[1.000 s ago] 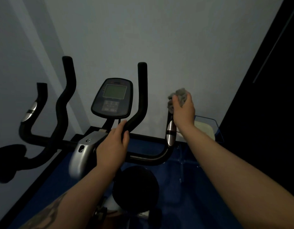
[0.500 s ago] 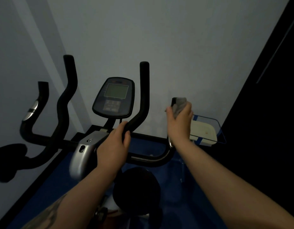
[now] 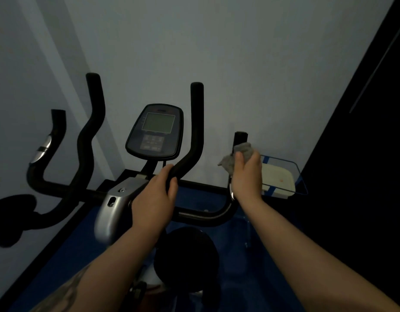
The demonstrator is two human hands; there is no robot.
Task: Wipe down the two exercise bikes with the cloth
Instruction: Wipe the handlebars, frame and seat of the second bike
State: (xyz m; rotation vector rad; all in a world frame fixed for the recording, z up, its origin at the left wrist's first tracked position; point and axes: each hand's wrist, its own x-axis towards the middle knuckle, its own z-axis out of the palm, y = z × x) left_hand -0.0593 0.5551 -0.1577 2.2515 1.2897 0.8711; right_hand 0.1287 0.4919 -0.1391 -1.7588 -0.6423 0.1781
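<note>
One exercise bike fills the middle of the view, with black handlebars (image 3: 195, 122), a dark console (image 3: 155, 135) and a silver stem housing (image 3: 114, 206). My left hand (image 3: 155, 201) grips the base of the inner right handlebar. My right hand (image 3: 246, 174) is wrapped around the outer right grip post (image 3: 239, 138), pressing a grey cloth (image 3: 239, 154) against it. The black tip of that post shows above the cloth. No second bike is in view.
A pale wall stands close behind the bike, carrying its shadow (image 3: 14, 219). The floor (image 3: 262, 255) is blue. A white tray with blue edging (image 3: 282, 179) lies on the floor at the right, next to a dark panel (image 3: 363, 154).
My right hand has slid the cloth down the outer right grip post, uncovering its black tip. My left hand has stayed on the handlebar.
</note>
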